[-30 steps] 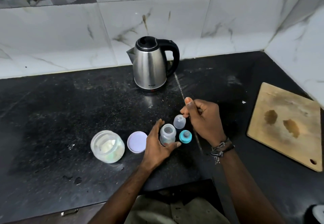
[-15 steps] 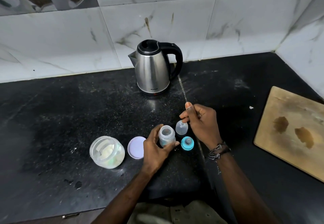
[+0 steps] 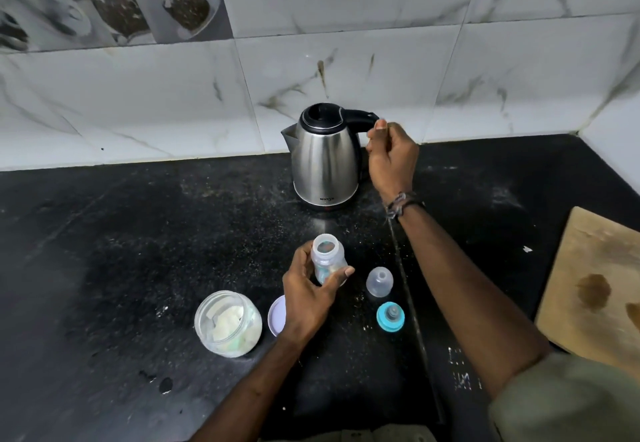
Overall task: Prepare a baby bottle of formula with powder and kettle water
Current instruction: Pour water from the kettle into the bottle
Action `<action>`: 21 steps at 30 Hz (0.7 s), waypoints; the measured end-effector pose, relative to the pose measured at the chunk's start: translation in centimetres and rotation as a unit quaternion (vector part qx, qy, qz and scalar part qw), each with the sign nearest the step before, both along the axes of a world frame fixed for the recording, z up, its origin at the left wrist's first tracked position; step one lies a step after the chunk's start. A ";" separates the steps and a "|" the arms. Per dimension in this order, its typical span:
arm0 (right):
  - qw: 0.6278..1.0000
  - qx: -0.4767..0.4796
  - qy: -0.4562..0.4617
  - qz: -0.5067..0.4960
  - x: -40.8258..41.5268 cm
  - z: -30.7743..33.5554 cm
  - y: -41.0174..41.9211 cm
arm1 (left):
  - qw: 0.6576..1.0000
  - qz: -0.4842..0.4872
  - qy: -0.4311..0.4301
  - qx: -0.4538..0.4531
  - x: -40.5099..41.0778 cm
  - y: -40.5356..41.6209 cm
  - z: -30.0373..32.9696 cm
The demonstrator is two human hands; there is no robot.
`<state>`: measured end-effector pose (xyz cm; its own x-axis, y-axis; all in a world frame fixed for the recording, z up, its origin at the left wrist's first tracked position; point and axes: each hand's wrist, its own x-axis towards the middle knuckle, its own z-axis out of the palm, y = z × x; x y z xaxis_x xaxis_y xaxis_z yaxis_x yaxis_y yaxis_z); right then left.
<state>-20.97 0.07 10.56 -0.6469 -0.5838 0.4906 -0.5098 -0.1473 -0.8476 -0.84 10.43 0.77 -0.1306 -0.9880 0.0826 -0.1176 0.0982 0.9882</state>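
Observation:
My left hand [image 3: 308, 299] grips the small open baby bottle [image 3: 327, 256] from its left side, near the middle of the black counter [image 3: 121, 251]. A steel kettle [image 3: 323, 161] with a black lid stands by the back wall. My right hand [image 3: 393, 154] is at the kettle's black handle [image 3: 360, 116], fingers curled around its upright part, thumb up. The bottle's clear cap [image 3: 380, 281] and its teal ring with the nipple [image 3: 390, 317] lie to the right of the bottle.
An open glass jar of white powder [image 3: 227, 324] sits left of my left hand, and its pale lid [image 3: 277, 315] lies flat beside it. A wooden cutting board [image 3: 595, 285] rests at the right edge. Tiled walls close the back and right.
My right hand has left the spot beside the bottle cap and reached back to the kettle's handle. My left hand still holds the bottle.

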 end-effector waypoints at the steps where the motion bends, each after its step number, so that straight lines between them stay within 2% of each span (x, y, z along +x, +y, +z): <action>1: 1.000 0.002 0.023 -0.012 -0.4 0.3 -1.3 | 1.000 0.004 0.003 0.002 0.0 -0.2 -0.1; 6: 0.995 0.029 0.081 -0.048 -2.6 0.9 -6.8 | 1.000 0.015 0.018 0.006 0.3 -1.0 -0.2; 13: 0.990 0.141 0.019 -0.010 -4.5 -1.1 -9.8 | 0.999 0.034 0.012 0.000 0.4 -2.0 0.0; 21: 0.995 0.093 -0.029 -0.012 -4.4 -2.4 -9.9 | 0.999 0.045 0.005 0.010 0.1 -2.8 0.0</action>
<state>-25.42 -9.82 8.19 -0.6860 -0.6442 0.3381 -0.4615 0.0260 -0.8868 -0.77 7.62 0.81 -0.0406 -0.9971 0.0643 -0.1161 0.0686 0.9909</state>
